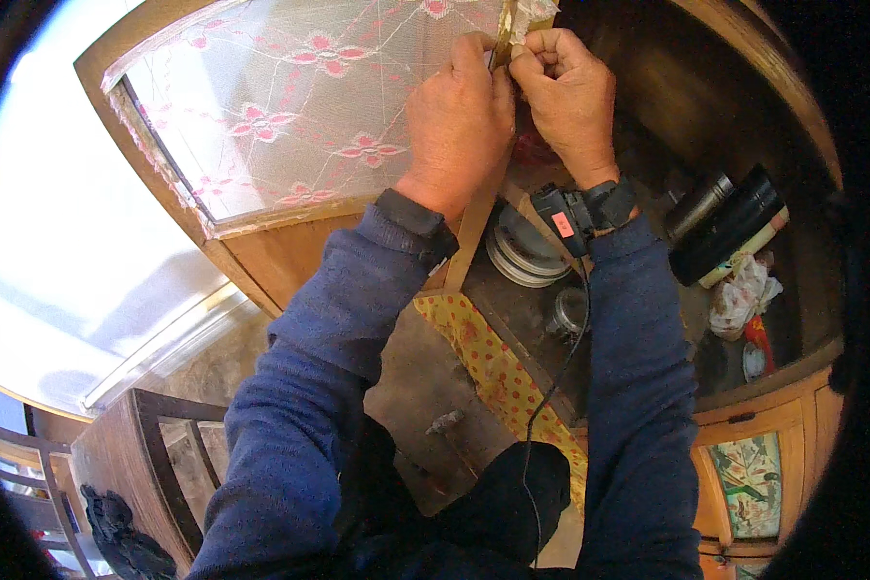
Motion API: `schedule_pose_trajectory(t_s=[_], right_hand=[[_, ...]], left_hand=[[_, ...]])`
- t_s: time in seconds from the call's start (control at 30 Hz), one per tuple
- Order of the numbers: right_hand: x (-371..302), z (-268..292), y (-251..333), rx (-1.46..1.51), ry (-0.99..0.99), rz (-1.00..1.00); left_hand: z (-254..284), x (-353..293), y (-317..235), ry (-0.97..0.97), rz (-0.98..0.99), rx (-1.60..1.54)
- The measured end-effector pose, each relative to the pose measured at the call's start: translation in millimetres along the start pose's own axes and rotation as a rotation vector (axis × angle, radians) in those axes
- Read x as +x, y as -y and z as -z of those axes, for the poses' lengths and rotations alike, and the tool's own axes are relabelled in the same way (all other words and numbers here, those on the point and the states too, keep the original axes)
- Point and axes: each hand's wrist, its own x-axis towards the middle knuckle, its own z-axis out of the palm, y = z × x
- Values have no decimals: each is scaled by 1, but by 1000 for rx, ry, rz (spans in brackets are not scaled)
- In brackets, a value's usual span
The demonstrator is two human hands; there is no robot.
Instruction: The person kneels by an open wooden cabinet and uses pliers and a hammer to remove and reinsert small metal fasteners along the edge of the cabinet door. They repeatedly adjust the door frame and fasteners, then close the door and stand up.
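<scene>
A cabinet door with a wooden frame point(245, 274) stands open in front of me, its panel covered by sheer white fabric point(309, 106) with pink flowers. My left hand point(460, 126) is closed at the door's upper right edge; what its fingertips hold is hidden. Close beside it, my right hand point(568, 101) pinches a crumpled whitish strip of fabric point(532, 17) at that edge. Thumbs and fingertips of both hands nearly meet there. Black straps circle both wrists, and a small black device point(563, 220) with a cable sits at the right one.
Inside the cabinet are stacked plates point(524, 253), a glass jar point(570, 309), a metal cylinder point(703, 205), a black cylinder point(730, 227) and a crumpled plastic bag point(742, 295). Yellow dotted cloth point(488, 362) hangs along its front edge. A wooden chair point(130, 464) stands lower left; a hammer-like tool point(447, 422) lies below.
</scene>
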Motion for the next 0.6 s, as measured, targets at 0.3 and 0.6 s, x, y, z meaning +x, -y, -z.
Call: schedule_pose_trajectory(t_s=[0.3,0.6], right_hand=[[9,-7,-17,89,22,-46],[6,-1,-8,48,31,23]], left_hand=[[-6,8,12,79,55,-48],[1,4,5,86,42,-20]])
